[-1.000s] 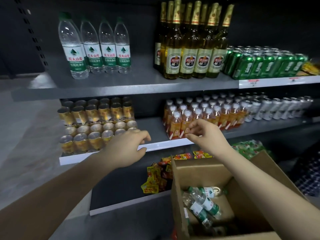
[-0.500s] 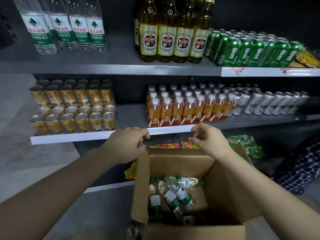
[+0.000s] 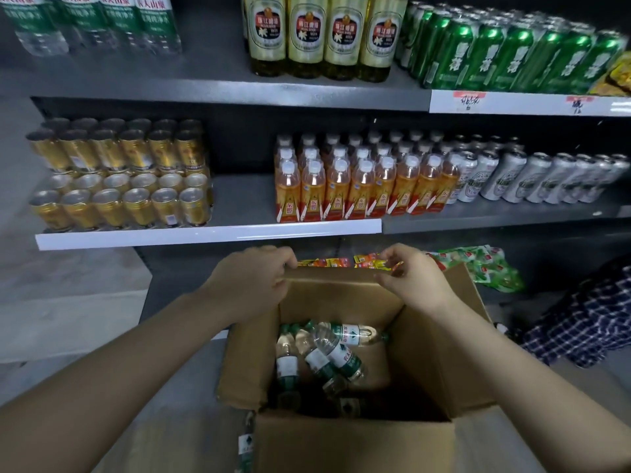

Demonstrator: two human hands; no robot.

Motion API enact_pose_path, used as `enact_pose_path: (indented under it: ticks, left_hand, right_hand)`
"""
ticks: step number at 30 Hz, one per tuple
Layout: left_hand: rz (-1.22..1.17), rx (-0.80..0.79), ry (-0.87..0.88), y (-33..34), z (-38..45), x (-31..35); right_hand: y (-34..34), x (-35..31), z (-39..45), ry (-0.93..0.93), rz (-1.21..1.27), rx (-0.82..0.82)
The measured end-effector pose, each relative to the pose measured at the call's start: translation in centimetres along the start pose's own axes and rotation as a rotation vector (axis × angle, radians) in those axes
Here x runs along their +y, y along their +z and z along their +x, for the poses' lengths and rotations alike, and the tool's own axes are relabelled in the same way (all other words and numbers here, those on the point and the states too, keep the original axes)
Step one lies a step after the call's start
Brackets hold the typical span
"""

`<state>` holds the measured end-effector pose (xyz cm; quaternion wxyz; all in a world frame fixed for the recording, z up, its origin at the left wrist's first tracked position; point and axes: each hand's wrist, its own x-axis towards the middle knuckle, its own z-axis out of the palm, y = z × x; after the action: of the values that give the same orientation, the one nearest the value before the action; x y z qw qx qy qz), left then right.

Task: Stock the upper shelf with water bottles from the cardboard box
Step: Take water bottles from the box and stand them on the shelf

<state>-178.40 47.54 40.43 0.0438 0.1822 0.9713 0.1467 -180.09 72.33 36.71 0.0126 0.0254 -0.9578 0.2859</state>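
The box (image 3: 355, 442) sits open on the floor, in front of the shelves. Both hands are at the far flap (image 3: 336, 279) of the box. The left hand (image 3: 251, 285) has its fingers curled over the left end of that flap and grips it. The right hand (image 3: 415, 278) grips the right end, with its fingers bent over the top edge and its thumb on the near side.

Inside the box, water bottles (image 3: 327, 353) lie on their sides in a heap, with green caps and green and white labels. One more bottle (image 3: 246, 445) sits outside the box, just beside its near left corner.

High above the box, to the left, more water bottles (image 3: 92, 22) stand on the upper shelf (image 3: 211, 88). Right of them on that shelf are tall beer bottles (image 3: 322, 35), then green cans (image 3: 512, 59).

On the shelf below, straight above the box, stand small orange bottles (image 3: 362, 186). Gold cans (image 3: 119, 175) are stacked to their left and silver cans (image 3: 536, 179) stand to their right.

Just behind the box lie bright snack packs (image 3: 327, 262), and green bags (image 3: 485, 268) lie to the right of them. Right of the box is some checked cloth (image 3: 580, 315).
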Motion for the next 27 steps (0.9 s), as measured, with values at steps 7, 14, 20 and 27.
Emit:
enact_pose_path:
  ticks: [7,14,20,27]
  left_hand:
    - [-0.011,-0.012,-0.006,2.2,1.0,-0.4]
    - [0.019,-0.032,0.024,4.9,2.1,-1.4]
    - [0.099,-0.136,0.062,8.0,3.6,-2.1]
    - [0.077,-0.167,0.1,11.4,5.0,-2.6]
  right_hand:
    - [3.3,3.5,0.6,0.064,-0.016,-0.005]
    - [7.3,7.0,0.6,0.152,-0.047,-0.013]
    - [11.7,10.1,0.7,0.206,-0.052,-0.06]
    - [16.5,13.5,1.1,0.256,-0.047,-0.118]
